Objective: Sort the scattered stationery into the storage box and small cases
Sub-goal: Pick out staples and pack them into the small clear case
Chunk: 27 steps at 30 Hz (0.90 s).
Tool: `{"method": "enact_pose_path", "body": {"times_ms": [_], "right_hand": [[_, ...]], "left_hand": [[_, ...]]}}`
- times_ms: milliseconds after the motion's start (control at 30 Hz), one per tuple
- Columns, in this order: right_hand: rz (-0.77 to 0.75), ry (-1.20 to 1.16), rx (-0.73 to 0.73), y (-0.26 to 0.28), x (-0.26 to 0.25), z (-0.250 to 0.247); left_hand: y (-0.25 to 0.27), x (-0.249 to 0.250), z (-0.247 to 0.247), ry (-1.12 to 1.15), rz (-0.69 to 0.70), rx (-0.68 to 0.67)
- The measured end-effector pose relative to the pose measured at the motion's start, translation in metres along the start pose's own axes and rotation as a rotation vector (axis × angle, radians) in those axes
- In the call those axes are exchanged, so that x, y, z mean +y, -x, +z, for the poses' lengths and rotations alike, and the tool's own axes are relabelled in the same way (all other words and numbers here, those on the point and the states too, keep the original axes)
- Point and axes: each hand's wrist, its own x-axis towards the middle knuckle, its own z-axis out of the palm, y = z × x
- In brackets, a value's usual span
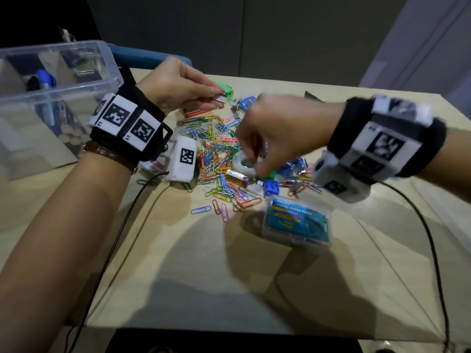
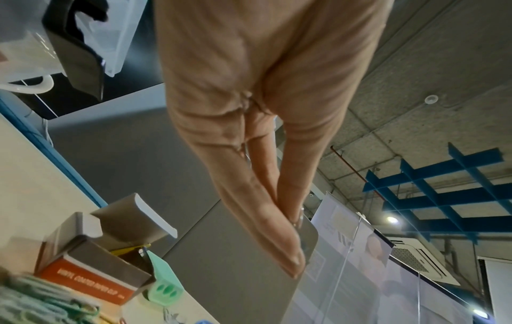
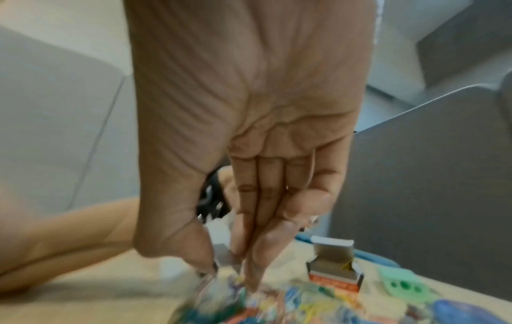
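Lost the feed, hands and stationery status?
Left hand pinches a flat metal piece. Right hand picking in the paper clip pile, grasp blurred. Storage box open.

The scene is seen from above by the head view, which is aimed forward and down at the desk point(image 1: 254, 276), with both wrists in frame. From under the left hand point(image 2: 249, 109), the left wrist view is angled upward along the fingers, so the ceiling is taken in. The right wrist view is set close behind the right hand point(image 3: 249, 109) and is directed down at the blurred pile. The orange paper-clip box point(image 2: 91, 282) and green sharpener point(image 2: 163, 287) are shared by all three views.
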Motion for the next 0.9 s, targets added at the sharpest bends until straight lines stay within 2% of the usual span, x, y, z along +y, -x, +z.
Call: {"method": "enact_pose_path", "body": {"times_ms": [133, 267, 467, 567, 667, 800, 900], "right_hand": [[0.072, -0.183, 0.205, 0.018, 0.026, -0.030], [0.156, -0.224, 0.354, 0.030, 0.048, -0.026], [0.211, -0.284, 0.422, 0.035, 0.057, -0.005], [0.231, -0.243, 0.312, 0.037, 0.058, 0.007], [0.268, -0.237, 0.120, 0.043, 0.056, 0.016], [0.214, -0.194, -0.150, 0.049, 0.056, 0.033], [0.161, -0.266, -0.194, 0.050, 0.057, 0.048]], "left_hand": [[-0.001, -0.003, 0.009, 0.103, 0.003, -0.025], [-0.001, -0.007, 0.025, 0.187, -0.002, -0.065], [0.002, -0.005, 0.041, 0.243, -0.005, -0.117], [0.001, -0.003, 0.038, 0.260, -0.008, -0.123], [-0.002, -0.005, 0.033, 0.264, -0.031, -0.089], [-0.002, -0.007, 0.034, 0.264, -0.026, -0.093], [-0.002, -0.007, 0.038, 0.248, -0.040, -0.108]]}}
